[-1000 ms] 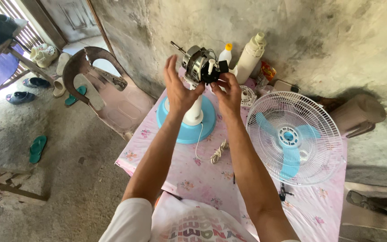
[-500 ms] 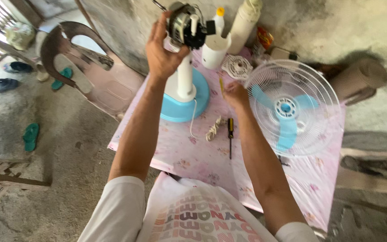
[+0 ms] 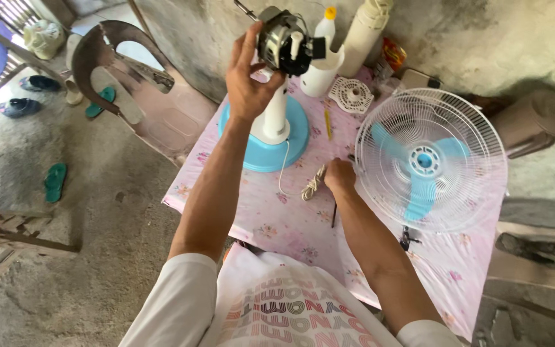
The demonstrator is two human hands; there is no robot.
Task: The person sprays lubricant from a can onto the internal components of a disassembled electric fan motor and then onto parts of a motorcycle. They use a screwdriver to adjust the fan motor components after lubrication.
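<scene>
My left hand [image 3: 248, 83] is raised and grips the bare fan motor [image 3: 284, 42], which sits atop a white post [image 3: 276, 119] on a round blue base [image 3: 261, 157]. My right hand [image 3: 340, 177] is down on the pink floral tablecloth [image 3: 271, 225], its fingers closed over the handle of a screwdriver. Only the screwdriver's thin shaft [image 3: 334, 215] shows below the hand. A coiled white cord [image 3: 313, 186] lies just left of that hand. The white fan cage with blue blades [image 3: 428, 160] lies right beside it.
At the table's back stand a white cup [image 3: 319, 77], a yellow-capped bottle [image 3: 324, 26], a tall white bottle [image 3: 367, 26] and a white vented cover [image 3: 351, 95]. A yellow stick [image 3: 327, 124] lies near the base. A brown chair [image 3: 130, 71] stands to the left, with sandals on the floor.
My right hand left the motor, dropped to the table and moved back onto the screwdriver that lay there. My left hand stayed on the motor.
</scene>
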